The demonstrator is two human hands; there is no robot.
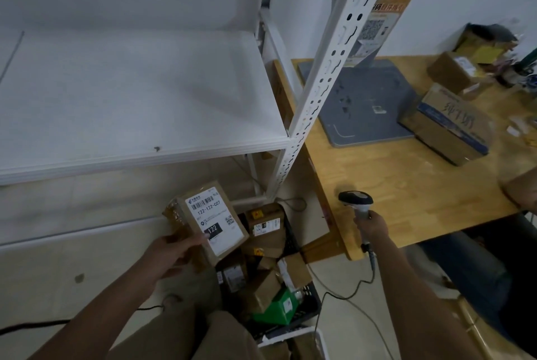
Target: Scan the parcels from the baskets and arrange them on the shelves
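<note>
1. The person's left hand [174, 255] is gripping a brown cardboard parcel [186, 223]. The thumb is lying across the lower edge of its white label [216, 218] and the fingers are curling behind the box.
2. The parcel is hanging tilted in the air with its label facing the camera, showing a barcode, the number 122-122-007 and a black tag reading 122. It is sitting below the front edge of the white shelf [130, 92] and just left of the black basket [312, 300].
3. The right hand [372, 228] is wrapping its fingers round the handle of a handheld scanner [356, 201]. The scanner's head is rising above the fist, close to the edge of the wooden table [406, 185] and well apart from the held parcel.
4. A cable [343, 295] is trailing from the bottom of the scanner's handle down to the floor.
5. The black basket is standing on the floor between the two forearms, holding a heap of brown parcels [264, 231] and a green box [279, 304].
6. The rim of a white basket [293, 334] is showing at the bottom edge, just beside the black one, with more brown cardboard inside.
7. A perforated white upright [328, 74] is rising at the shelf's right front corner.
8. The wooden table on the right is carrying a flat grey stand base [366, 103] and several cardboard boxes [447, 124].
</note>
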